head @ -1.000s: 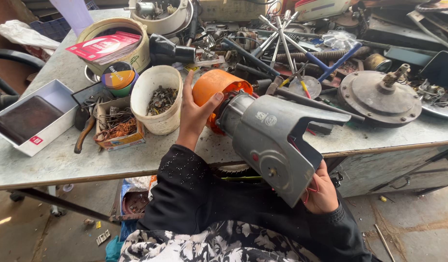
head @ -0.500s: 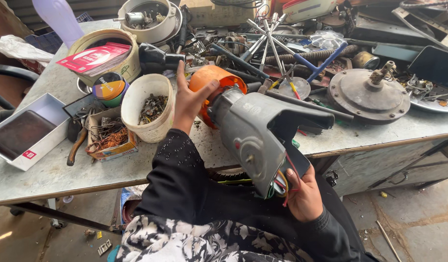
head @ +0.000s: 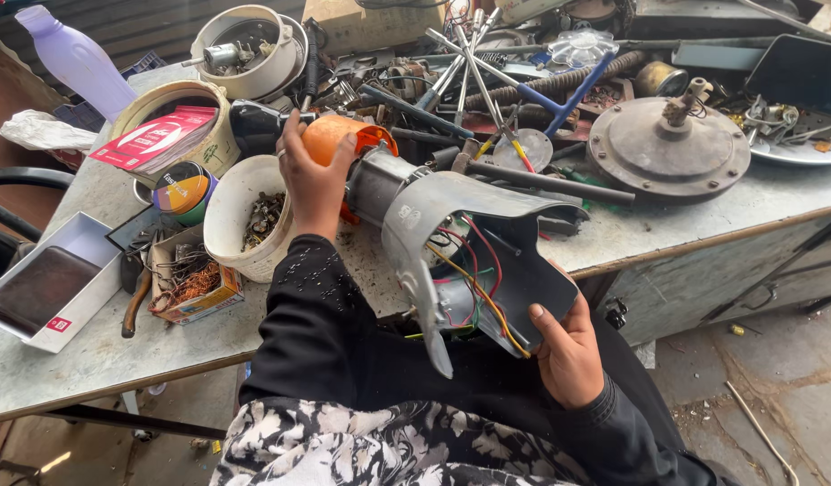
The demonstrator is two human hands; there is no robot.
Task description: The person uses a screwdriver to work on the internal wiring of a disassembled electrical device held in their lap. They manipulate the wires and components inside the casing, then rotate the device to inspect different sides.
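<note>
- Right hand (head: 568, 355): nearest the camera, cupped under the lower rim of the grey motor housing (head: 451, 234), fingers curled closed on its edge.
- Grey motor housing: held above the lap, just off the near edge of the workbench (head: 91, 342), open side turned up.
- Progress, as judged: the housing stands open with coloured wires (head: 474, 279) exposed inside and apparently connected; no tool is in either hand, so work on the interior looks unstarted.
- Left hand (head: 312, 175): clasped over the orange end cap (head: 339, 139) at the housing's far end, steadying it.
- White tub of screws (head: 253, 216): on the workbench, just left of the housing.
- Round metal disc (head: 667, 148): on the workbench, well right of the housing.
</note>
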